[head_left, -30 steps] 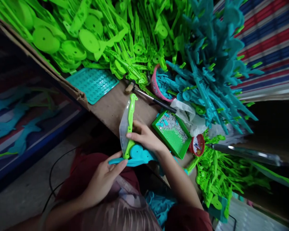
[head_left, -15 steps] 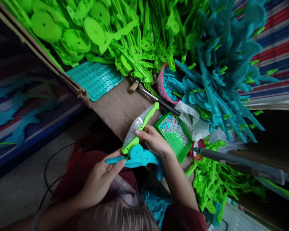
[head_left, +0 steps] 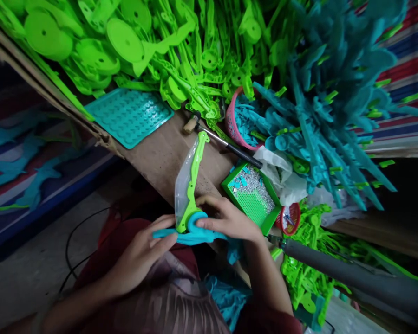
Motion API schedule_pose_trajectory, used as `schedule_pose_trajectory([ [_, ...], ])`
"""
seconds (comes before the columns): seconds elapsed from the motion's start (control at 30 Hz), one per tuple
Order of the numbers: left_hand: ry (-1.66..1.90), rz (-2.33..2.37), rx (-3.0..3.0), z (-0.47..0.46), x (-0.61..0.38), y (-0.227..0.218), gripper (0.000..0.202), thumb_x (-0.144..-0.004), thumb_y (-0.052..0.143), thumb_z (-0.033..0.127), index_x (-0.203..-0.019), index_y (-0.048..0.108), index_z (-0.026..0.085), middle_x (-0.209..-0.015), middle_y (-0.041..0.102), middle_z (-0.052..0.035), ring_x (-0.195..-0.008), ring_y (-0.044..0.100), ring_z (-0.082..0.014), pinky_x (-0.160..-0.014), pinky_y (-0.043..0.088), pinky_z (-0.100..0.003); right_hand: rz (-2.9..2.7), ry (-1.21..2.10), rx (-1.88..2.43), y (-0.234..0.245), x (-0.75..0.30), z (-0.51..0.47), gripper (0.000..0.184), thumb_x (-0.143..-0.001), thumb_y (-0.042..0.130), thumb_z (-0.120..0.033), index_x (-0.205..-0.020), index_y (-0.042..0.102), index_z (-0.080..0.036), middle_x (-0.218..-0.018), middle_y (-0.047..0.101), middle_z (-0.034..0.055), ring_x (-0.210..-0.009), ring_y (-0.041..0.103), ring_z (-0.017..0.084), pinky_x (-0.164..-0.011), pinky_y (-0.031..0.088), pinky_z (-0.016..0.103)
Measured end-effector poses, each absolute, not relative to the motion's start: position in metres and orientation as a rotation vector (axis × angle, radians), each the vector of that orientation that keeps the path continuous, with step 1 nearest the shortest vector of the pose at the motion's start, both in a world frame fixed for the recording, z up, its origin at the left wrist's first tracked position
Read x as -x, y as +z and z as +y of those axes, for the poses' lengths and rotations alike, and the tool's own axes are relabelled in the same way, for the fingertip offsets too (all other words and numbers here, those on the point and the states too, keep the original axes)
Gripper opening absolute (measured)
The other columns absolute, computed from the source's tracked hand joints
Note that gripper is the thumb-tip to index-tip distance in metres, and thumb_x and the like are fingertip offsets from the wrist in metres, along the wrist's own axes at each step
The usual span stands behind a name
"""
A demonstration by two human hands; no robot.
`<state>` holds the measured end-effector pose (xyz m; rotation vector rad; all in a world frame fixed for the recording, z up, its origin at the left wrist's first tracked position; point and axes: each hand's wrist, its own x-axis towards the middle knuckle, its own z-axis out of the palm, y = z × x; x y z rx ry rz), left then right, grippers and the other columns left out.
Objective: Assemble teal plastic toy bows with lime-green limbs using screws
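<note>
A: Where is the turquoise plastic piece [head_left: 202,237]?
B: Lower centre of the frame, just in front of the printed shirt [head_left: 174,297].
A: And the left hand [head_left: 142,255]?
B: Pinching the piece's left end between thumb and fingers.
A: The right hand [head_left: 238,223]?
B: Grasping it by the round disc [head_left: 192,221], thumb laid on the disc, other fingers partly hidden behind.
A: What rises from it?
B: A lime-green plastic arm [head_left: 194,172], pointing toward the top of the frame, a clear plastic sheet [head_left: 182,188] along its left edge.
A: What's on the bench [head_left: 153,157]?
B: A hammer [head_left: 242,154] lies slantwise near the middle. Right of centre sits a green perforated tray [head_left: 254,206] with small silvery bits and turquoise scraps, a red basket [head_left: 297,218] just beside it. A pink basket [head_left: 231,123] of turquoise parts is above the hammer.
A: Further up?
B: Lime-green parts [head_left: 125,41] heap across upper left and centre; spiky turquoise parts [head_left: 365,79] fill the upper right.
A: Lower right?
B: A long grey tool [head_left: 334,264], its tip near the red basket.
</note>
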<state>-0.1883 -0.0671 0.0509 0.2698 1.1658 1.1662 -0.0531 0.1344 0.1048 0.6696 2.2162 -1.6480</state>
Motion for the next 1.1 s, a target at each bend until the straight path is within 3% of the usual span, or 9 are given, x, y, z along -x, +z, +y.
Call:
schedule_pose_trajectory([
  [0.13,1.169,1.106,-0.147,-0.05,0.21,0.043,0.054,-0.086,0.067,0.058,-0.129,0.067,0.025,-0.123,0.073,-0.0088,-0.111,0.069,-0.0295,-0.095,0.056,-0.038,2.546,-1.344,-0.862,0.111,0.039,0.097,0.05,-0.091,0.069,-0.047,-0.131,0.053,-0.02,-0.119,0.059,0.0091,-0.112,0.057,0.024,-0.098,0.05,0.041],
  [0.27,0.961,1.124,-0.331,-0.027,0.231,0.046,0.047,-0.082,0.072,0.056,-0.114,0.074,0.022,-0.102,0.077,-0.0059,-0.096,0.071,-0.0258,-0.082,0.057,-0.032,2.691,-1.187,-0.856,0.109,0.038,0.068,0.073,-0.083,0.077,-0.053,-0.138,0.044,-0.018,-0.122,0.054,0.0128,-0.115,0.052,0.028,-0.1,0.051,0.047],
  [0.53,0.902,1.324,-0.594,-0.019,0.228,0.055,0.043,-0.086,0.063,0.061,-0.094,0.075,0.02,-0.084,0.075,-0.0018,-0.074,0.066,-0.0188,-0.062,0.051,-0.025,3.046,-1.029,-0.762,0.089,0.031,0.06,0.071,-0.088,0.071,-0.052,-0.141,0.041,-0.015,-0.113,0.055,0.0132,-0.105,0.053,0.027,-0.091,0.054,0.045],
  [0.73,0.944,1.387,-0.624,-0.024,0.223,0.046,0.039,-0.089,0.061,0.057,-0.097,0.073,0.021,-0.083,0.074,-0.0007,-0.071,0.066,-0.0173,-0.059,0.051,-0.024,3.153,-0.787,-0.65,0.072,0.031,0.053,0.083,-0.093,0.066,-0.048,-0.156,0.026,-0.012,-0.12,0.057,0.0187,-0.11,0.055,0.031,-0.091,0.056,0.048],
  [0.8,0.954,1.349,-0.655,-0.025,0.223,0.043,0.037,-0.09,0.061,0.054,-0.106,0.071,0.022,-0.088,0.075,-0.0008,-0.077,0.069,-0.0186,-0.064,0.055,-0.025,3.083,-0.864,-0.669,0.072,0.034,0.057,0.085,-0.093,0.066,-0.048,-0.158,0.023,-0.014,-0.127,0.056,0.0196,-0.116,0.056,0.031,-0.095,0.057,0.048],
  [0.93,1.008,1.303,-0.638,-0.03,0.216,0.044,0.045,-0.08,0.077,0.042,-0.119,0.064,0.023,-0.111,0.075,-0.0031,-0.102,0.072,-0.0231,-0.086,0.059,-0.031,2.77,-1.277,-0.804,0.085,0.04,0.077,0.081,-0.084,0.075,-0.053,-0.148,0.042,-0.017,-0.132,0.057,0.0152,-0.123,0.057,0.028,-0.104,0.053,0.045],
  [1.0,1.037,1.291,-0.561,-0.032,0.21,0.047,0.045,-0.077,0.079,0.038,-0.116,0.064,0.022,-0.111,0.075,-0.0041,-0.102,0.072,-0.0242,-0.087,0.06,-0.032,2.587,-1.448,-0.807,0.093,0.042,0.089,0.071,-0.084,0.076,-0.052,-0.142,0.049,-0.019,-0.133,0.059,0.0123,-0.125,0.057,0.026,-0.107,0.05,0.045],
  [1.1,1.072,1.31,-0.489,-0.033,0.203,0.054,0.039,-0.077,0.077,0.035,-0.112,0.065,0.022,-0.107,0.076,-0.004,-0.097,0.073,-0.0239,-0.083,0.061,-0.031,2.338,-1.628,-0.806,0.1,0.042,0.101,0.047,-0.093,0.067,-0.047,-0.131,0.059,-0.02,-0.124,0.066,0.0081,-0.112,0.064,0.022,-0.098,0.053,0.04],
])
